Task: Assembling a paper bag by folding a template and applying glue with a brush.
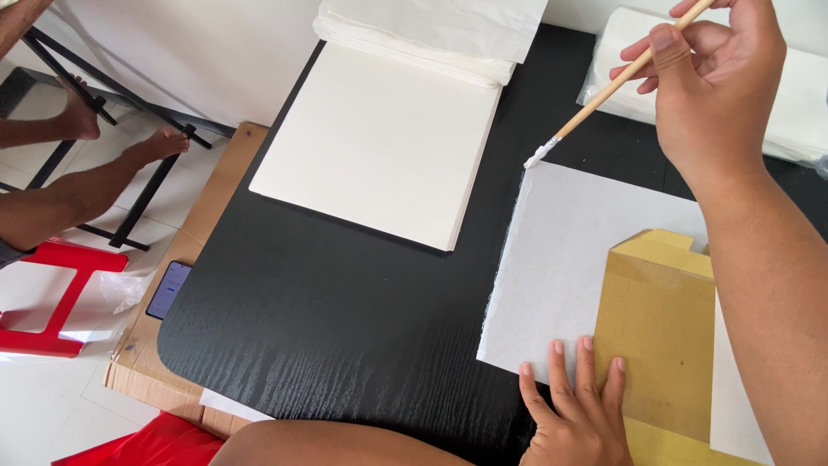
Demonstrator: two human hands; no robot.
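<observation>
A thin wooden brush [617,82] slants across the upper right, its white-coated tip at the top corner of a grey sheet [569,259] lying flat at lower right, edges seemingly glue-wet.

A black wood-grain table [345,302] carries a cream-coloured blank board [379,142] lying flat, and a stack of thin white sheets [431,30] overlaps its far edge. At the table's far right corner sits a pile of white sheets in clear plastic [806,103]. Left of the table, a flattened cardboard sheet [216,190] lies on the pale floor with a phone [169,290] resting on it. A red stool [56,298] stands further left, beside another person's bare legs and feet [95,173].
</observation>
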